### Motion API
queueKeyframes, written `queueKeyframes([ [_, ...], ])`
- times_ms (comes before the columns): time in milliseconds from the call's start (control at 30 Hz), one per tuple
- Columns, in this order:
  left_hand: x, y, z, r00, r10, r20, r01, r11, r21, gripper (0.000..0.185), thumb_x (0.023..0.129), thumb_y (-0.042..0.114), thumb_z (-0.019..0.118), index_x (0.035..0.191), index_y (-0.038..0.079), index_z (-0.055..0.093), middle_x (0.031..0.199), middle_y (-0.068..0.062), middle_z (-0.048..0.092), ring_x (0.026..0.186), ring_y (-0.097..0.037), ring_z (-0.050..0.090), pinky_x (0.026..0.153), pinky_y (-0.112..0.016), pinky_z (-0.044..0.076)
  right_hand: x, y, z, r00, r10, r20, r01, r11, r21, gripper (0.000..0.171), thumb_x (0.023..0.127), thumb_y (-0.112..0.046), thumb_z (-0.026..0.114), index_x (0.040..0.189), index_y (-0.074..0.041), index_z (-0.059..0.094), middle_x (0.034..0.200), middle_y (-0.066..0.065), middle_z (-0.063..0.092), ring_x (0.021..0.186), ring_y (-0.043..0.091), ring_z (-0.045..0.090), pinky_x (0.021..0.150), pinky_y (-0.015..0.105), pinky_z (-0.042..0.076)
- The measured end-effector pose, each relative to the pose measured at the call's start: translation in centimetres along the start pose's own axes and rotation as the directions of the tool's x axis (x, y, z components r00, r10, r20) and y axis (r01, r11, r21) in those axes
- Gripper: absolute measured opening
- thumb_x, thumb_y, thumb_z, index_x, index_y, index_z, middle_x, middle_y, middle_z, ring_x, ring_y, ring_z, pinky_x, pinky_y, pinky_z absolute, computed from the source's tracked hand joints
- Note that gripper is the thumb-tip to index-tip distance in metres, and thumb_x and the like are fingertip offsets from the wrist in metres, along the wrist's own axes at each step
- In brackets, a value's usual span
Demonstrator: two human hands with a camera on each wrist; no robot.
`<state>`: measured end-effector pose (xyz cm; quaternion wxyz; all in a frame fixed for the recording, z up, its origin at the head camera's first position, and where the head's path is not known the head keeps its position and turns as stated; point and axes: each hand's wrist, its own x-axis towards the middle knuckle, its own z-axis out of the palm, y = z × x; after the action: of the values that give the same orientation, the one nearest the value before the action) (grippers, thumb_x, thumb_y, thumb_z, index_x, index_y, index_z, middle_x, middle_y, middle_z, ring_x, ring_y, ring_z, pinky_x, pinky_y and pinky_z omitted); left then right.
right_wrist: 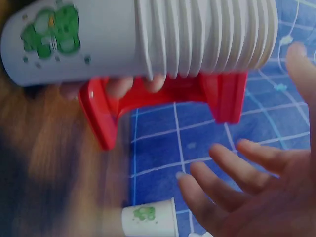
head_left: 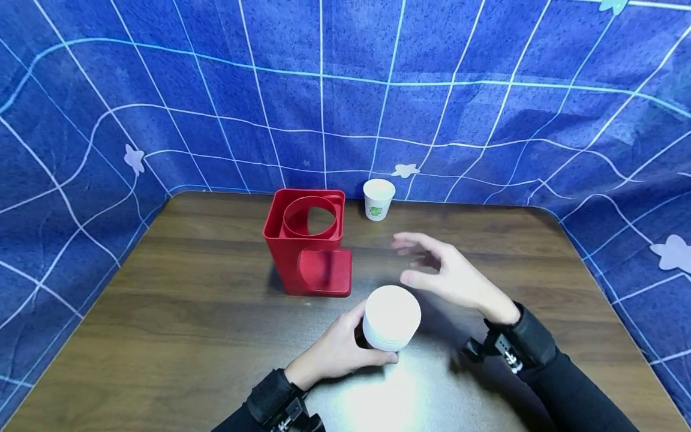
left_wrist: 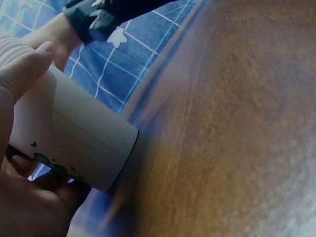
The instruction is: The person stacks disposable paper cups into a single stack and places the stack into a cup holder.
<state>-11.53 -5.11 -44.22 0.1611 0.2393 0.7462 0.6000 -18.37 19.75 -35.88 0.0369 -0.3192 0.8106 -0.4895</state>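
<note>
My left hand [head_left: 342,345] grips a stack of nested white paper cups [head_left: 391,318], its thumb and fingers curled round the sides. The right wrist view shows several stacked rims and a green printed figure on the lowest cup [right_wrist: 64,34]. The stack is upright, its bottom at or close to the tabletop. My right hand [head_left: 442,270] hovers just right of and beyond the stack, fingers spread and holding nothing. Further back on the table stands a single paper cup [head_left: 379,201] with a green print.
A red holder [head_left: 278,252] with a round ring in its top and a low ledge in front stands left of the hands. The brown wooden table [head_left: 162,312] is bordered by a blue cloth [head_left: 345,108] with white grid lines and stars.
</note>
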Motion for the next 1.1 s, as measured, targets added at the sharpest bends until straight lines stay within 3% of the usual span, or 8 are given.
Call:
queueKeyframes([
  [133,0.0,-0.1,0.1,1.0,0.004,0.003,-0.004,1.0,-0.013,0.084,0.078,0.028,0.091,0.148,0.036,0.045,0.134,0.011,0.063,0.12,-0.009,0.064,0.107,-0.029,0.047,1.7,1.2,-0.1,0.988,0.113,-0.106,-0.115,0.993,-0.014,0.065,0.093,-0.02,0.077,0.15,-0.012,0.048,0.145,0.01,0.059,0.132,0.032,0.057,0.109,0.05,0.049],
  [300,0.0,-0.3,0.2,1.0,0.011,0.0,-0.011,1.0,0.003,0.085,0.078,0.031,0.091,0.149,0.037,0.044,0.135,0.012,0.063,0.121,-0.008,0.063,0.109,-0.031,0.046,3.6,3.2,-0.2,0.953,0.199,-0.228,-0.226,0.969,-0.101,0.074,0.091,-0.038,0.079,0.152,-0.014,0.046,0.147,0.012,0.056,0.134,0.031,0.055,0.111,0.051,0.045],
  [467,0.0,-0.2,0.2,1.0,0.019,0.002,-0.019,1.0,0.016,0.086,0.078,0.032,0.091,0.15,0.035,0.044,0.137,0.01,0.063,0.122,-0.009,0.063,0.109,-0.033,0.046,5.2,4.9,-0.3,0.927,0.173,-0.332,-0.264,0.931,-0.251,0.084,0.088,-0.049,0.077,0.154,-0.008,0.044,0.149,0.016,0.055,0.135,0.034,0.053,0.11,0.053,0.044],
  [667,-0.1,-0.2,0.1,1.0,0.004,-0.001,-0.004,1.0,0.017,0.085,0.078,0.032,0.091,0.148,0.039,0.044,0.135,0.012,0.063,0.121,-0.008,0.063,0.11,-0.033,0.045,7.0,6.3,-0.7,0.914,0.166,-0.371,-0.298,0.895,-0.333,0.093,0.085,-0.054,0.077,0.155,-0.005,0.04,0.152,0.018,0.05,0.143,0.035,0.045,0.116,0.054,0.038],
  [800,-0.2,-0.2,0.1,1.0,0.002,-0.007,-0.002,1.0,0.011,0.085,0.078,0.03,0.092,0.147,0.041,0.044,0.134,0.013,0.064,0.12,-0.008,0.063,0.109,-0.031,0.045,8.1,7.1,-0.9,0.902,0.199,-0.383,-0.331,0.888,-0.32,0.097,0.086,-0.058,0.075,0.156,-0.004,0.037,0.153,0.019,0.049,0.143,0.036,0.044,0.117,0.053,0.037],
  [1100,-0.2,0.0,0.0,1.0,-0.003,-0.011,0.003,1.0,0.025,0.084,0.077,0.031,0.092,0.146,0.041,0.045,0.132,0.013,0.065,0.119,-0.007,0.063,0.11,-0.032,0.045,10.9,8.5,-1.0,0.859,0.31,-0.408,-0.406,0.897,-0.173,0.097,0.087,-0.062,0.072,0.157,-0.005,0.036,0.153,0.02,0.05,0.14,0.038,0.048,0.113,0.052,0.041],
])
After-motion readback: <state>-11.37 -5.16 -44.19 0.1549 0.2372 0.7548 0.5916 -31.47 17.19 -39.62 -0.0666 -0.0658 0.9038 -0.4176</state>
